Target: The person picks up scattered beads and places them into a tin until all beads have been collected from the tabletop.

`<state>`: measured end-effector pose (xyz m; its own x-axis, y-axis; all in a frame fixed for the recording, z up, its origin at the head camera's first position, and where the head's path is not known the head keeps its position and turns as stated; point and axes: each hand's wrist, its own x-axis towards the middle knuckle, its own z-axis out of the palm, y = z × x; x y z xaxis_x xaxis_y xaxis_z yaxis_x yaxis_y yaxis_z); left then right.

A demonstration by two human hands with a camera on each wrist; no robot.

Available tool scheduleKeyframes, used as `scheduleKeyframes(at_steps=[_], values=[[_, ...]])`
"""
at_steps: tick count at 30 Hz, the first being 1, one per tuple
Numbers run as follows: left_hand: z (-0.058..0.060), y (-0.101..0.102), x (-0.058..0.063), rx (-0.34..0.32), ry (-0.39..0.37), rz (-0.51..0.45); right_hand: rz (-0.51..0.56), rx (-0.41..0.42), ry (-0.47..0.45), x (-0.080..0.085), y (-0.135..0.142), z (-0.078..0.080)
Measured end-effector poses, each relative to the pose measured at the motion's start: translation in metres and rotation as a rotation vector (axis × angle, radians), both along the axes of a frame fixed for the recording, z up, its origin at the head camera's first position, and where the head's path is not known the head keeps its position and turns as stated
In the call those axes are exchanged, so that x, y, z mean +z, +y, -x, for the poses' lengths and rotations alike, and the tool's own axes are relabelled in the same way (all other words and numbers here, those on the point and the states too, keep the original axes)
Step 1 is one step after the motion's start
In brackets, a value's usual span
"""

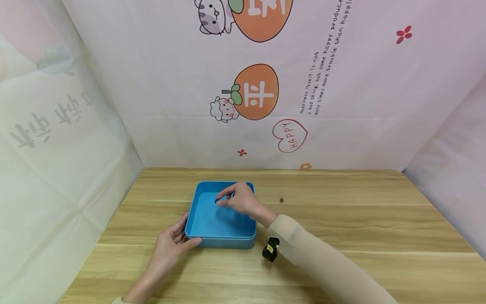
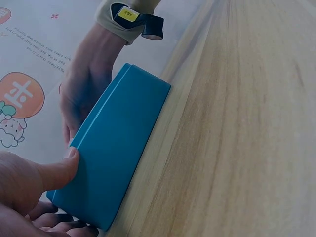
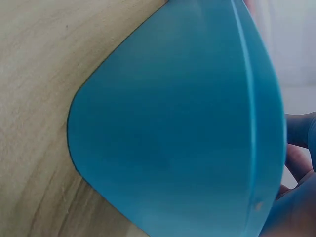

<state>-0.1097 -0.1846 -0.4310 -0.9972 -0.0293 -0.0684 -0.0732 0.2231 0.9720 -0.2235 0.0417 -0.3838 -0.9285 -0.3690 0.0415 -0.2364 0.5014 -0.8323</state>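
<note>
A blue square box [image 1: 222, 242] without a lid sits on the wooden table. My left hand [image 1: 171, 245] grips its front left corner, thumb on the front wall and fingers along the left side. In the left wrist view the thumb [image 2: 59, 170] presses near the rim of the box [image 2: 113, 148]. Over the inside of the box, my right hand [image 1: 241, 199] pinches a small dark blue object [image 1: 217, 201] between thumb and fingertips. Its kind is too small to make out. The box wall [image 3: 173, 118] fills most of the right wrist view and hides the fingertips.
A small round brown piece [image 1: 282, 200] lies on the table [image 1: 341, 228] to the right of the box. Printed white cloth [image 1: 182, 126] hangs behind the table and at both sides. A black wrist camera [image 1: 270, 250] hangs under the right sleeve.
</note>
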Motion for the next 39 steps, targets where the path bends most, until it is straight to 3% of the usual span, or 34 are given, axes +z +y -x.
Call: scheduleKeyframes(at_steps=[18,26,33,39], values=[[0.000,-0.001,0.000,-0.006,0.010,-0.003,-0.024,-0.015,-0.007,-0.007,-0.003,0.003],[0.000,-0.001,-0.002,-0.013,0.010,-0.001,-0.044,0.002,0.097,0.003,0.002,0.000],[0.000,0.000,-0.001,-0.005,0.014,0.010,0.034,-0.024,0.081,0.019,0.027,0.005],[-0.001,0.000,0.001,0.003,0.008,0.023,0.033,-0.069,0.068,0.019,0.065,0.014]])
